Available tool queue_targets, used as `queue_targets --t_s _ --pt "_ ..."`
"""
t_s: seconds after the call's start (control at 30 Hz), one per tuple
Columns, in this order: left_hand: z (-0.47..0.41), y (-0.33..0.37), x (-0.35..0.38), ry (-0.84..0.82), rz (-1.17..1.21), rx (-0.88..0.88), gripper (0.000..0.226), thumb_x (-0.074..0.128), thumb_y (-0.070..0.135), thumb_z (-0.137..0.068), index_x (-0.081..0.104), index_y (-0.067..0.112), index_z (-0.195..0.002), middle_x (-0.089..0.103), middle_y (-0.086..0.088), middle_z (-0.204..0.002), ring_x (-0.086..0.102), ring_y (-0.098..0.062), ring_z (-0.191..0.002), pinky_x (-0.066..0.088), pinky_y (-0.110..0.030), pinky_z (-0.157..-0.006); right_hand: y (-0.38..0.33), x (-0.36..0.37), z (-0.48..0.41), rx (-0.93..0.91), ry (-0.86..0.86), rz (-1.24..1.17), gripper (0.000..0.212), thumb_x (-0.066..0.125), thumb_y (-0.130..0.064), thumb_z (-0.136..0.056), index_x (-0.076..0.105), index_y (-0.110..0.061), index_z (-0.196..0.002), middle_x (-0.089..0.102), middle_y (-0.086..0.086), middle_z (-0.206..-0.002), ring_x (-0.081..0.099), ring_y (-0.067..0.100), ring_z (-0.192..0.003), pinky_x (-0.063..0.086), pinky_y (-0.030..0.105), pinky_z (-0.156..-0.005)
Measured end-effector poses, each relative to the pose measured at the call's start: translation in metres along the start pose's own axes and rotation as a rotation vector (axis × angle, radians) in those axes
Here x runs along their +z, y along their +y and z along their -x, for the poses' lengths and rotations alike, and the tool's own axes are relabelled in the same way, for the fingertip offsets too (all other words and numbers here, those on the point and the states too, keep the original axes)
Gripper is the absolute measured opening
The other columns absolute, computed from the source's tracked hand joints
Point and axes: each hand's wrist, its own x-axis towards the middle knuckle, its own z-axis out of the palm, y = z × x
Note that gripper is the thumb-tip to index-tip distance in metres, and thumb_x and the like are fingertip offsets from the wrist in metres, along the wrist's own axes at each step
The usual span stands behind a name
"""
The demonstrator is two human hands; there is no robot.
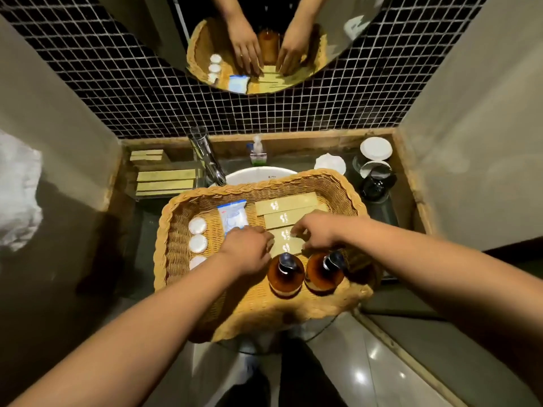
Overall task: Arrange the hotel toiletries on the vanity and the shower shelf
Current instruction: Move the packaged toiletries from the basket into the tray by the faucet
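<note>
- I'm working both hands inside the wicker basket (264,183), which is sitting over the basin on the vanity surface (141,248).
- The slim gold boxes (283,240) are lying flat in the basket's middle, stacked stepwise, each bearing a small pale logo; they look light, stiff and slippery.
- My right grip (316,230) is pinching the right end of the nearest boxes, fingers on the far edge and thumb on the near one.
- My left grip (249,248) is curling over their left end; its fingertips are hidden, so I cannot tell whether it is gripping.
- To lift cleanly, I'm judging it best to squeeze both ends evenly and raise the boxes level, so none slides out.
- The two amber pump bottles (286,277) are standing just beside my wrists; I'm minding not to knock them over.
- Matching boxes (166,179) are already lying on the surface's left side, the likely spot for these.
</note>
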Motion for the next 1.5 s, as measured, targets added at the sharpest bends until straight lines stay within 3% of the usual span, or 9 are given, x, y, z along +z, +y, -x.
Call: queue_targets --t_s 0.13,0.27,0.47,0.6,0.73,0.97,1.17,1.33,1.5 --pt "-0.01 0.012 0.012 -0.053 0.038 0.038 0.038 0.061 0.03 -0.088 0.059 0.025 -0.126 0.058 -0.003 -0.119 0.059 -0.029 -0.111 0.054 -0.043 -0.085 0.009 0.013 -0.011 0.01 0.03 0.036 0.06 0.085 -0.032 -0.077 0.062 -0.022 -0.131 0.067 0.0 -0.12 0.062 0.021 -0.107 0.048 0.026 -0.086" --pt "-0.016 0.011 0.021 -0.031 0.044 0.042 0.042 0.059 0.024 -0.09 0.058 0.025 -0.132 0.056 -0.003 -0.122 0.059 -0.029 -0.11 0.055 -0.043 -0.084 0.013 0.016 -0.016 -0.004 0.011 0.117 0.042 0.08 -0.018 -0.08 0.065 -0.024 -0.118 0.065 -0.002 -0.105 0.061 0.021 -0.096 0.051 0.03 -0.081" --pt "-0.018 0.005 0.027 0.003 0.092 0.07 0.037 0.061 0.037 -0.085 0.064 0.024 -0.119 0.058 -0.001 -0.112 0.06 -0.027 -0.101 0.055 -0.039 -0.078 0.012 0.013 -0.025 -0.072 -0.007 0.225 0.041 0.083 -0.03 -0.073 0.065 -0.026 -0.11 0.064 -0.003 -0.099 0.061 0.021 -0.093 0.051 0.031 -0.075" --pt "-0.016 -0.007 0.029 0.023 0.111 0.054 0.043 0.058 0.048 -0.091 0.059 0.025 -0.127 0.061 0.001 -0.117 0.059 -0.025 -0.107 0.053 -0.038 -0.08 0.012 0.003 -0.029 -0.097 -0.005 0.193 0.056 0.086 -0.043 -0.065 0.067 -0.026 -0.114 0.066 -0.004 -0.098 0.06 0.019 -0.089 0.053 0.03 -0.077" --pt "-0.006 -0.028 0.015 0.124 0.147 0.022 0.046 0.058 0.049 -0.087 0.058 0.029 -0.129 0.061 0.002 -0.119 0.059 -0.024 -0.109 0.052 -0.038 -0.082 -0.001 -0.021 -0.033 -0.158 0.033 0.191 0.056 0.083 -0.047 -0.068 0.068 -0.026 -0.118 0.066 -0.005 -0.105 0.059 0.017 -0.095 0.052 0.031 -0.08" --pt "0.008 -0.094 -0.061 0.322 0.042 -0.12 0.051 0.066 0.045 -0.082 0.057 0.029 -0.129 0.056 0.003 -0.119 0.059 -0.023 -0.107 0.052 -0.037 -0.077 -0.058 -0.1 -0.051 -0.314 0.316 0.217 0.045 0.077 -0.046 -0.068 0.073 -0.024 -0.107 0.068 -0.004 -0.094 0.061 0.017 -0.082 0.05 0.031 -0.072" --pt "0.031 -0.161 -0.113 0.404 0.143 -0.335 0.042 0.064 0.023 -0.087 0.054 0.023 -0.128 0.051 -0.001 -0.124 0.049 -0.025 -0.119 0.051 -0.044 -0.092 -0.116 -0.148 -0.086 -0.493 0.553 0.167 0.042 0.075 -0.041 -0.074 0.072 -0.022 -0.112 0.07 0.0 -0.098 0.063 0.02 -0.092 0.039 0.025 -0.072" --pt "0.054 -0.216 -0.127 0.498 0.15 -0.527 0.039 0.067 0.024 -0.09 0.055 0.024 -0.128 0.051 0.0 -0.128 0.05 -0.022 -0.12 0.05 -0.044 -0.094 -0.173 -0.174 -0.123 -0.583 0.613 0.277 0.045 0.063 -0.042 -0.087 0.06 -0.022 -0.128 0.066 0.003 -0.116 0.06 0.025 -0.11 0.051 0.04 -0.092" --pt "0.061 -0.254 -0.112 0.535 0.145 -0.632 0.042 0.057 0.02 -0.093 0.052 0.023 -0.134 0.049 -0.004 -0.13 0.047 -0.027 -0.121 0.041 -0.044 -0.099 -0.206 -0.168 -0.159 -0.603 0.617 0.362 0.042 0.055 -0.027 -0.094 0.052 -0.021 -0.136 0.06 0.007 -0.123 0.054 0.029 -0.114 0.048 0.043 -0.093"
